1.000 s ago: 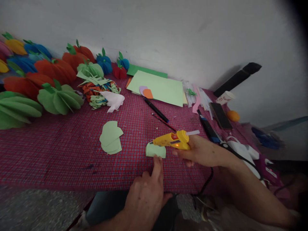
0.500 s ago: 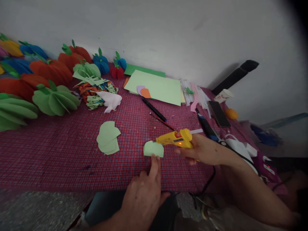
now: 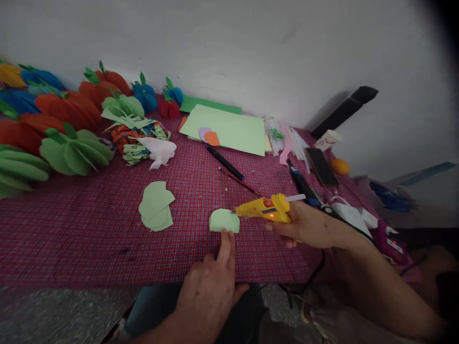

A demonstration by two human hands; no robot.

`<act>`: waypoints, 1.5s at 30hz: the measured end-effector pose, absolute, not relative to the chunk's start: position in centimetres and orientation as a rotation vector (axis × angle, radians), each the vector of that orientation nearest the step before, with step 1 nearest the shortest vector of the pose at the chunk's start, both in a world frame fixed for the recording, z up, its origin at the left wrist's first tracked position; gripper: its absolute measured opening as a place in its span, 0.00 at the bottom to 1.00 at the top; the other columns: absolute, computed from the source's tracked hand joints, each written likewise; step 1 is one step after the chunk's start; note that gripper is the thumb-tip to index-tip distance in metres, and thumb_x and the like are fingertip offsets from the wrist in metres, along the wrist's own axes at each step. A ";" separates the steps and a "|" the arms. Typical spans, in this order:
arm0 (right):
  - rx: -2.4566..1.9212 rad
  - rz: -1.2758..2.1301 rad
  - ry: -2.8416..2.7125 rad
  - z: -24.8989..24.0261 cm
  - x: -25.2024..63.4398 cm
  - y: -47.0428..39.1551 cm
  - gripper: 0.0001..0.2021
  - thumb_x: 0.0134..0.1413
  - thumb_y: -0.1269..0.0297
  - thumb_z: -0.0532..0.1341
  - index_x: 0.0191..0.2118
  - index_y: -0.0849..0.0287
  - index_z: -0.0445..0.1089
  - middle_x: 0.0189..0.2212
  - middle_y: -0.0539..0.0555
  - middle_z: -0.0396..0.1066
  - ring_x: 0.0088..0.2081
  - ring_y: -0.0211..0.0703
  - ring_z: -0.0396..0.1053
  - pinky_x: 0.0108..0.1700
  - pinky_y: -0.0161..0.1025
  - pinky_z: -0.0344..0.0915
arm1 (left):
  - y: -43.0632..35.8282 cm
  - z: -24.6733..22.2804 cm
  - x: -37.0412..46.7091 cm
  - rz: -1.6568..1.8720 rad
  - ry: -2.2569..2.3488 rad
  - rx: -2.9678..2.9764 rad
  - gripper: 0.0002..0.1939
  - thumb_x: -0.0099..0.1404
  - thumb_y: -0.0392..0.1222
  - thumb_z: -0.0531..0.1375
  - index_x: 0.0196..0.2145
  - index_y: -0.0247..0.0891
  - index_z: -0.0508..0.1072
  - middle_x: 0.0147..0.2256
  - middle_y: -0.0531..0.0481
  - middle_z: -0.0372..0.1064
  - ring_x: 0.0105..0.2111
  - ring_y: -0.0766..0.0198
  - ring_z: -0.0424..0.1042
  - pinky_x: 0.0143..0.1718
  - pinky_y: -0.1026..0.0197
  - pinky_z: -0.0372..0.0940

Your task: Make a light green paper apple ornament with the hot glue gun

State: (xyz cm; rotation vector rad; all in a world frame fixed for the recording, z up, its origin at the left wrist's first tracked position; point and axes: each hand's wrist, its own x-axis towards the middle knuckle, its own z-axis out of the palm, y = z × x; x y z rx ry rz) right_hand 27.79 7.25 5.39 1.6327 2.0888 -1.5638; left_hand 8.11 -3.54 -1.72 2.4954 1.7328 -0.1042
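A small pale green folded paper piece (image 3: 224, 220), rounded along its far edge, lies on the checked tablecloth. My left hand (image 3: 210, 286) presses its near straight edge down with outstretched fingertips, the other fingers partly curled. A yellow hot glue gun (image 3: 263, 207) with an orange light glowing and a glue stick out of its back is gripped in my right hand (image 3: 301, 224). Its nozzle is at the paper's far right corner; whether it touches cannot be made out. To the left lie several overlapping pale green paper cutouts (image 3: 156, 206).
Paper pumpkins and apples (image 3: 73, 152) crowd the left. Behind are paper scraps (image 3: 139, 138), green sheets (image 3: 233, 129), a marker (image 3: 225, 162) and glue sticks (image 3: 296, 143). At right are a box cutter (image 3: 301, 181), phone (image 3: 321, 166), paper cup (image 3: 329, 139) and orange fruit (image 3: 340, 166).
The glue gun's nozzle has slid right along the paper's rounded edge toward its right corner. My left hand still presses the paper. The whole view has shifted slightly.
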 end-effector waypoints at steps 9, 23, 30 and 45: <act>1.660 -1.563 2.069 5.5 28.4 6.4 0.16 0.54 0.53 0.56 0.41 0.61 0.64 0.19 0.45 0.61 0.18 0.32 0.61 0.19 0.30 0.60 | -3.5 -1.6 8.2 -0.126 1.748 2.508 0.39 0.56 0.56 0.58 0.60 0.34 0.56 0.60 0.38 0.51 0.24 0.61 0.70 0.21 0.57 0.70; 1.628 -1.463 2.011 6.7 28.5 4.9 0.13 0.55 0.54 0.55 0.38 0.59 0.64 0.18 0.45 0.62 0.19 0.34 0.63 0.22 0.31 0.60 | -3.6 -1.8 8.2 -0.109 1.752 2.510 0.39 0.56 0.54 0.59 0.60 0.34 0.56 0.60 0.36 0.52 0.25 0.61 0.70 0.22 0.57 0.70; 1.606 -1.426 2.043 6.4 29.0 4.5 0.13 0.54 0.53 0.55 0.34 0.59 0.66 0.18 0.46 0.63 0.19 0.34 0.63 0.21 0.31 0.60 | -3.7 -1.9 8.1 -0.087 1.753 2.506 0.38 0.56 0.54 0.59 0.60 0.34 0.56 0.60 0.36 0.53 0.25 0.61 0.70 0.22 0.57 0.70; 2.110 -0.902 2.360 7.8 31.4 3.8 0.17 0.51 0.49 0.56 0.39 0.57 0.66 0.26 0.51 0.69 0.27 0.42 0.67 0.29 0.38 0.63 | -3.7 0.0 7.8 0.015 1.703 2.508 0.37 0.58 0.58 0.55 0.59 0.35 0.57 0.59 0.37 0.54 0.28 0.61 0.72 0.24 0.58 0.69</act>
